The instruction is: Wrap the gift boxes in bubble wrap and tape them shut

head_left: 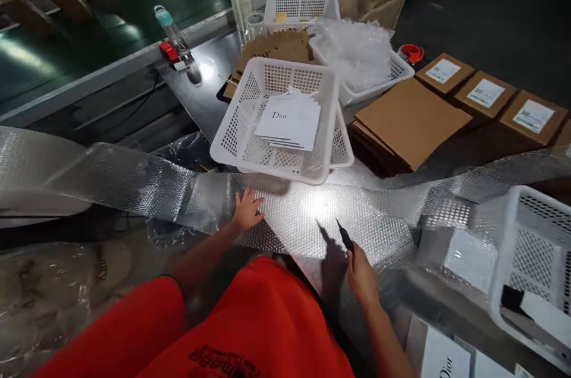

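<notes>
A long strip of clear bubble wrap point(294, 211) runs across the metal table in front of me. My left hand point(247, 211) lies flat on it with the fingers spread. In my right hand point(360, 271) is a slim black utility knife point(344, 235), its pointed tip held above the bubble wrap and casting a shadow. Just beyond the strip, a white perforated basket point(223, 143) holds a stack of white Dior cards point(289, 122), tilted on another basket.
The bubble wrap roll point(40, 170) is at the left. Flat brown cardboard point(413, 119) and labelled boxes point(486, 93) lie at the right, above a white basket point(502, 265). Farther back are a bottle point(172, 27), a red tape dispenser point(169, 52) and tape rolls point(241, 0).
</notes>
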`<state>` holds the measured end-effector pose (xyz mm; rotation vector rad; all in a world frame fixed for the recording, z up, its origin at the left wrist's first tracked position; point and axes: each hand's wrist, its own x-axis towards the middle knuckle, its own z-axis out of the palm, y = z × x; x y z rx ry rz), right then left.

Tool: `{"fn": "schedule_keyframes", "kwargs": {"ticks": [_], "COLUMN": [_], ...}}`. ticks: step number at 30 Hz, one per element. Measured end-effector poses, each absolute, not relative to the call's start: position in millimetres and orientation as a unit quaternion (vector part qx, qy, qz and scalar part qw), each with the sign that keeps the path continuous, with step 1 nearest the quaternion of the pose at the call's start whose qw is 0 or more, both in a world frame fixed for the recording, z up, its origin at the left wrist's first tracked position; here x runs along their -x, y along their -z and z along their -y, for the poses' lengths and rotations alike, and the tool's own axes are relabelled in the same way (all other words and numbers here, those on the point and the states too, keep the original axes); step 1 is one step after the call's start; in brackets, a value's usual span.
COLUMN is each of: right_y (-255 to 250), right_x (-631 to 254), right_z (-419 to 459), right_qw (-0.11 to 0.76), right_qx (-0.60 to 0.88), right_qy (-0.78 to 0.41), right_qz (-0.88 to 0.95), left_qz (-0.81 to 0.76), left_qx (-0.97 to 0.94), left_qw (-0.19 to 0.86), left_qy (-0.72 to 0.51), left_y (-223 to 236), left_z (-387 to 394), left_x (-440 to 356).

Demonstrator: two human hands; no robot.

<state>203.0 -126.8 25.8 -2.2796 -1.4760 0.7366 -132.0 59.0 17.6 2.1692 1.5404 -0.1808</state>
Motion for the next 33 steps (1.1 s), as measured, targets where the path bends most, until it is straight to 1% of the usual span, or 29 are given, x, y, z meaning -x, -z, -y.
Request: {"fn": "schedule_keyframes", "kwargs": {"ticks": [3,5,7,9,13,19,24,33], "right_y": [-26.0,-30.6,-36.8,-42.8,-50.8,-58.5,-58.4,-52.1], "right_x": [-196.1,-188.4,-176.9,-161.4,-124.3,-81.8,-70.5,-65.8], "right_z": [93.3,74.9,56.1,36.1,-0.8,-31.5,-40.2,-42.0], "right_qw": [0.02,-0.063,-0.116,-0.148,-0.174,-0.201,-0.216,-0.215], "right_qx": [0.767,0.738,0.712,0.688,0.65,0.65,0.65,0.664], "right_qy": [-0.215,-0.169,-0.132,-0.113,-0.116,-0.139,-0.152,-0.182], "right_qz": [0.604,0.65,0.68,0.702,0.731,0.72,0.713,0.692], "left_qz": [-0.549,-0.552,-0.556,-0.558,-0.551,-0.547,-0.55,-0.551], "left_qx": [-0.801,-0.796,-0.785,-0.774,-0.771,-0.773,-0.777,-0.779], "left_qw": [0.236,0.247,0.266,0.284,0.294,0.292,0.277,0.26], "left_qy": [0.025,0.031,0.061,0.094,0.122,0.135,0.134,0.149], "left_y": [-19.0,-17.7,-15.1,-12.1,-7.8,-8.4,-9.3,-10.3], "left_z": [-67.9,-75.0,-81.7,-86.4,-89.0,-87.9,-86.6,-85.5], "left_x": [130.0,126.1,122.8,121.2,122.4,123.1,120.8,119.6]}}
